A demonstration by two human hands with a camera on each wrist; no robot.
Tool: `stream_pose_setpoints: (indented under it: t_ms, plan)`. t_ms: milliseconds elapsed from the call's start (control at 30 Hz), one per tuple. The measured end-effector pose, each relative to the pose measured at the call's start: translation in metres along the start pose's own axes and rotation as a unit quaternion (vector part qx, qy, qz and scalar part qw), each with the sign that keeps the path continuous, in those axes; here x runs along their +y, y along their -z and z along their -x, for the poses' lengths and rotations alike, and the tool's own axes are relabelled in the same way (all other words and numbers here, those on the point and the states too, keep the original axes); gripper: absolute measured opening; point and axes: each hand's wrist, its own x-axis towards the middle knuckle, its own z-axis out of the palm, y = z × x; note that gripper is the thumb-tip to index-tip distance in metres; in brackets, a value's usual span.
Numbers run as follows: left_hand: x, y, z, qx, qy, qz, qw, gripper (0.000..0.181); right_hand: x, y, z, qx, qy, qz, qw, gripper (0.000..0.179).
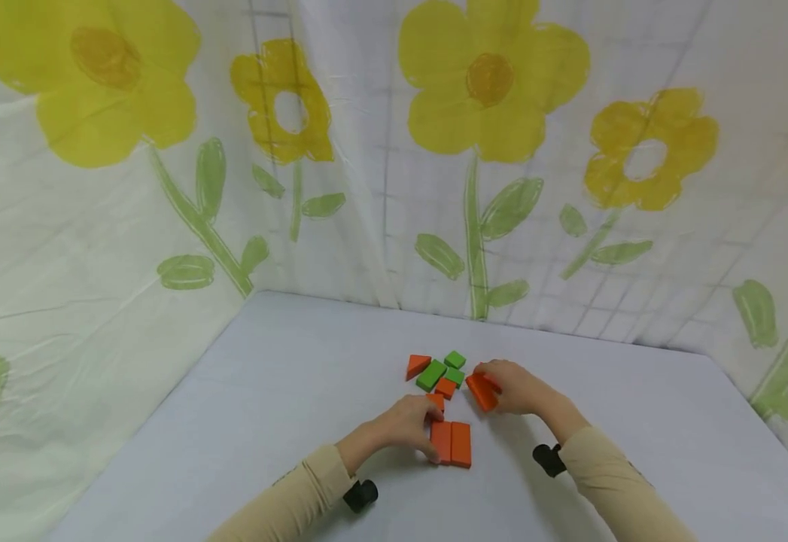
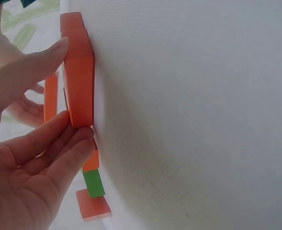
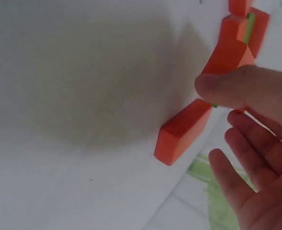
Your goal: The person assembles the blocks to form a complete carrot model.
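Note:
In the head view, my left hand (image 1: 403, 423) spans a flat orange block (image 1: 441, 443), thumb at its near end and fingers at its far end. A second orange block (image 1: 461, 444) lies flush along its right side. The left wrist view shows the thumb and fingers pinching the orange block (image 2: 79, 86) by its ends. Farther right, my right hand (image 1: 514, 385) pinches an orange block (image 3: 226, 60) between thumb and fingers. Beside it is another orange block (image 3: 184, 133), low against the table. The right fingertips are partly hidden behind the held block.
Beyond the left hand sit a small orange block (image 1: 436, 401), an orange cube (image 1: 445, 388), a green rectangular block (image 1: 431, 375), two small green blocks (image 1: 454, 360) and an orange triangle (image 1: 418, 365). A flower-printed curtain (image 1: 366, 226) borders the white table (image 1: 285, 376).

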Motion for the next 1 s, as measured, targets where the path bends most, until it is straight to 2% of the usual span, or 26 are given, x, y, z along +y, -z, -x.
stream_pose_setpoints:
  t_ms: [233,433,733,1000]
  plan:
    - [0.0,0.0,0.0,0.001,0.002,-0.003,1.0,0.048,-0.007,-0.006,0.026,0.001,-0.036,-0.059,0.9976,0.051]
    - [0.0,0.001,0.001,0.004,0.001,0.0,1.0,0.048,-0.017,-0.016,0.043,-0.019,-0.031,-0.073,0.9967,0.056]
    - [-0.002,0.0,-0.001,0.002,-0.003,0.004,1.0,0.048,-0.024,-0.025,0.048,-0.02,-0.012,-0.074,0.997,0.055]
    - [-0.002,0.0,0.0,-0.002,-0.003,0.009,1.0,0.047,-0.027,-0.026,0.049,-0.029,-0.023,-0.081,0.996,0.056]
